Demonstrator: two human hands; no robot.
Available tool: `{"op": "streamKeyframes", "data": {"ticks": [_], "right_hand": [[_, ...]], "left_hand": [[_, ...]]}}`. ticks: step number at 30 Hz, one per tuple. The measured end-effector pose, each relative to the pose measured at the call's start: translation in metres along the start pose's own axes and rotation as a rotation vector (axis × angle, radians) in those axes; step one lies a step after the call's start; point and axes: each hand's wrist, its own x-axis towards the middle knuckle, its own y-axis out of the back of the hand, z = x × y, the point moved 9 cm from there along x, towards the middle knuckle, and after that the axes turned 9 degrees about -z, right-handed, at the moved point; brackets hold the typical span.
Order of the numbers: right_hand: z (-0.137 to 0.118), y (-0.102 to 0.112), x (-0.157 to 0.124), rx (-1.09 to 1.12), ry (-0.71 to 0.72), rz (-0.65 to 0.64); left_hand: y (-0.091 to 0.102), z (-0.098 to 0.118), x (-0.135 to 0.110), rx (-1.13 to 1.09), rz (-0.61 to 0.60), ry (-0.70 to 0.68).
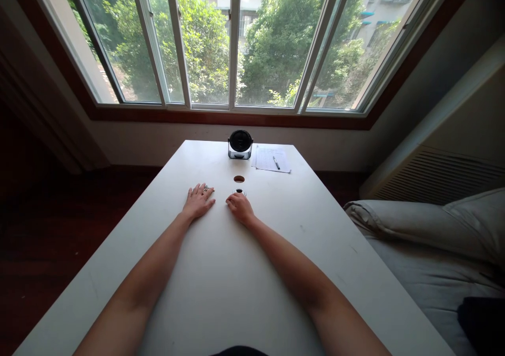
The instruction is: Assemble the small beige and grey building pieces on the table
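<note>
My left hand (199, 202) lies flat on the white table (232, 287), palm down with its fingers spread. A small pile of tiny pale and dark pieces (205, 189) shows beside and between its fingertips; they are too small to name. My right hand (240, 207) rests a little to the right, its fingers curled together and pointing left. Whatever they may pinch is hidden. Just beyond its knuckles sits a small round white-rimmed thing (239, 191) with a dark middle, partly covered by the hand. Farther off is a brown oval (239, 179), either a hole or a flat disc.
A small black round fan-like device (240, 142) on a stand is at the table's far edge. To its right lie paper sheets (266, 158) with a pen (276, 162) on top. A window (232, 109) is behind the table; a padded grey seat (410, 256) stands at right.
</note>
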Motion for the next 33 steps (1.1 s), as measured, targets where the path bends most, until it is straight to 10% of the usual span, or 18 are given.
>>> {"op": "streamKeyframes", "data": {"ticks": [33], "right_hand": [[-0.008,0.012,-0.024,-0.008,0.061,-0.049]], "left_hand": [[0.004,-0.008,0.003,-0.012,0.049,0.037]]}}
